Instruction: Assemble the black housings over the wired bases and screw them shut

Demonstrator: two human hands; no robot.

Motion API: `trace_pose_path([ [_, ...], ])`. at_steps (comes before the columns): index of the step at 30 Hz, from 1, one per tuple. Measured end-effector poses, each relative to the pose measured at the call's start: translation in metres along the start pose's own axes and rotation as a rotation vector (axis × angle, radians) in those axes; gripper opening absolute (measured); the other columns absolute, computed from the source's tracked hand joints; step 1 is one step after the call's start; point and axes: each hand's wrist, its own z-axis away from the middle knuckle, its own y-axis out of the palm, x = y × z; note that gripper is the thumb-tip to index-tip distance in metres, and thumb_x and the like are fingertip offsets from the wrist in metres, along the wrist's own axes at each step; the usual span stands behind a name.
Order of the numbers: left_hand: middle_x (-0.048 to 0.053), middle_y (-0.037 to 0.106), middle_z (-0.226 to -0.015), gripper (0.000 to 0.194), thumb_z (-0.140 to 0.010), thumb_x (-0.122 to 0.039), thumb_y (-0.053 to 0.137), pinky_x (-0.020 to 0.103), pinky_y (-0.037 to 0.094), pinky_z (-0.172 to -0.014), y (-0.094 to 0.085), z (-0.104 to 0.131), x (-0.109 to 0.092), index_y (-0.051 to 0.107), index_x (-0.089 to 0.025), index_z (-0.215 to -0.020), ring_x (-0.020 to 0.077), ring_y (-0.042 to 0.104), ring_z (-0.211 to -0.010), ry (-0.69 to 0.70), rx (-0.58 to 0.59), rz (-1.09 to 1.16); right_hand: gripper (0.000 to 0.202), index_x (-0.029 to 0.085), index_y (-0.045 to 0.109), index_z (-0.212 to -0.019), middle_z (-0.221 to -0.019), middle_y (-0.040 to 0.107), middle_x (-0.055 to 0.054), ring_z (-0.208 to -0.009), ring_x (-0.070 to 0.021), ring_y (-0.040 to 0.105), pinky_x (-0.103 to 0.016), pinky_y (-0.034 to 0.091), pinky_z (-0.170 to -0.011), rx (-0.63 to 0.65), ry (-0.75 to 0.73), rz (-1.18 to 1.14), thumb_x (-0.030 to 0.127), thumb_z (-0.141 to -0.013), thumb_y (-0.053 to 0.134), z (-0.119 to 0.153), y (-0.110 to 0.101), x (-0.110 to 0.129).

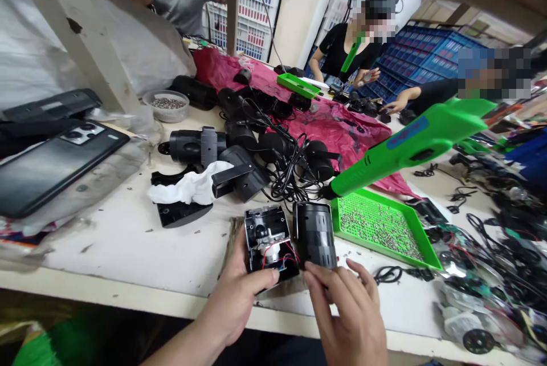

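Note:
My left hand (pixel 239 286) grips an open black plastic housing (pixel 252 223), its thumb on the near edge. Inside the housing sit a small motor (pixel 270 252) and thin red and blue wires. Beside it a black ribbed cylindrical housing (pixel 317 235) lies on the table. My right hand (pixel 348 303) is at the near end of that cylinder, thumb and forefinger pinched together; what is between them, if anything, I cannot make out. Just beyond, a green electric screwdriver (pixel 397 146) slants with its dark tip close to the cylinder's far end.
A green tray (pixel 432 255) of small screws is at right, near piled electronic parts (pixel 465 309). Black housings and tangled cables (pixel 290 178) lie ahead, with a white cloth (pixel 188 186). A phone (pixel 55 163) and a tub of screws (pixel 166 117) are left. Several people work across the table.

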Motion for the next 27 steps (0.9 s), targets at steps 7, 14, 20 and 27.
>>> trace_pose_path([
  [7,0.003,0.069,-0.106,0.081,-0.056,-0.006,0.066,0.035,0.043,-0.090,0.000,-0.001,-0.002,0.049,-0.027,-0.132,0.0219,0.061,-0.095,-0.034,0.008,0.029,0.010,0.021,0.062,-0.092,-0.072,0.068,0.002,-0.065,-0.0129,0.061,-0.037,0.041,-0.089,-0.048,-0.002,0.040,0.015,-0.092,0.054,-0.019,0.023,-0.002],
  [14,0.003,0.068,-0.107,0.078,-0.057,-0.006,0.065,0.033,0.042,-0.092,0.000,0.000,0.001,0.049,-0.025,-0.131,0.0237,0.059,-0.103,0.001,0.012,-0.014,0.020,0.017,0.064,-0.107,-0.071,0.061,-0.002,-0.064,-0.0174,0.056,-0.033,0.045,-0.069,0.219,-0.058,0.089,0.019,-0.094,0.048,-0.009,0.001,-0.008],
  [20,0.003,0.064,-0.116,0.071,-0.061,-0.009,0.066,0.033,0.042,-0.096,0.002,0.001,0.006,0.048,-0.024,-0.128,0.0241,0.056,-0.112,0.066,-0.009,-0.015,0.030,0.014,0.057,-0.117,-0.076,0.068,-0.004,-0.060,-0.0168,0.063,-0.029,0.048,-0.056,0.275,-0.039,0.116,0.017,-0.097,0.035,-0.009,-0.005,0.001],
  [27,0.002,0.051,-0.137,0.077,-0.071,-0.009,0.065,0.033,0.035,-0.105,-0.002,0.001,0.017,0.035,-0.031,-0.138,0.0222,0.048,-0.125,0.173,0.057,-0.075,0.016,0.022,0.051,-0.082,-0.052,0.060,0.004,-0.041,-0.0156,0.059,-0.025,0.035,-0.041,0.350,0.290,-0.014,0.021,-0.093,0.039,-0.024,-0.001,0.009],
])
